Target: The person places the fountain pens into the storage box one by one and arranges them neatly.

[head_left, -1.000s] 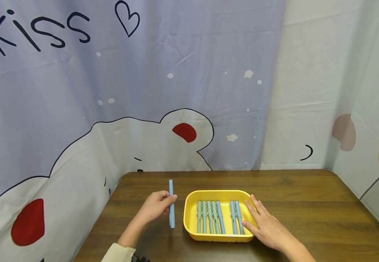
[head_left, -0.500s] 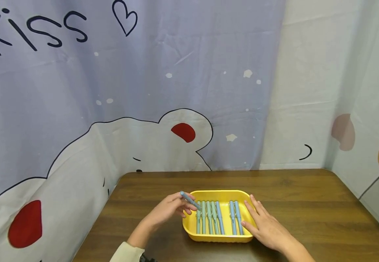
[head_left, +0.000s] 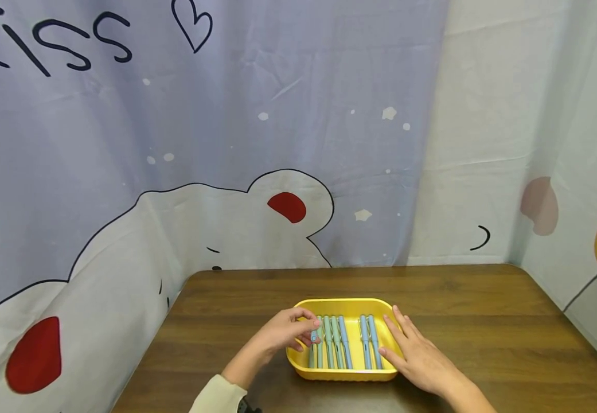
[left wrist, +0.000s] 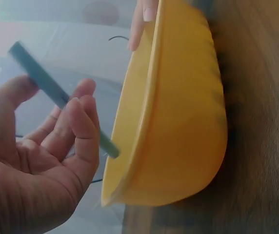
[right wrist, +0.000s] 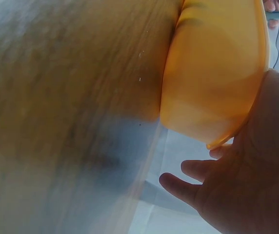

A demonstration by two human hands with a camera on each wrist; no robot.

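My left hand (head_left: 289, 331) pinches a blue pen (left wrist: 43, 79) between thumb and fingers above the left end of a yellow tray (head_left: 347, 375). In the left wrist view the pen is tilted, one end close to the tray's rim; in the head view it points nearly end-on at the camera. Several green pens (head_left: 327, 344) lie side by side in the tray, with a blue pen (head_left: 345, 343) beside them. Two more blue pens (head_left: 368, 342) lie farther right, across a gap. My right hand (head_left: 424, 358) rests on the tray's right rim, fingers extended.
The tray stands on a brown wooden table (head_left: 484, 321). Behind and beside the table hangs a printed curtain (head_left: 370, 143) with cartoon shapes and lettering.
My left hand has carried the blue pen rightward from beside the tray to above its left end, and the pen has turned from upright to nearly end-on. My right hand stays in place.
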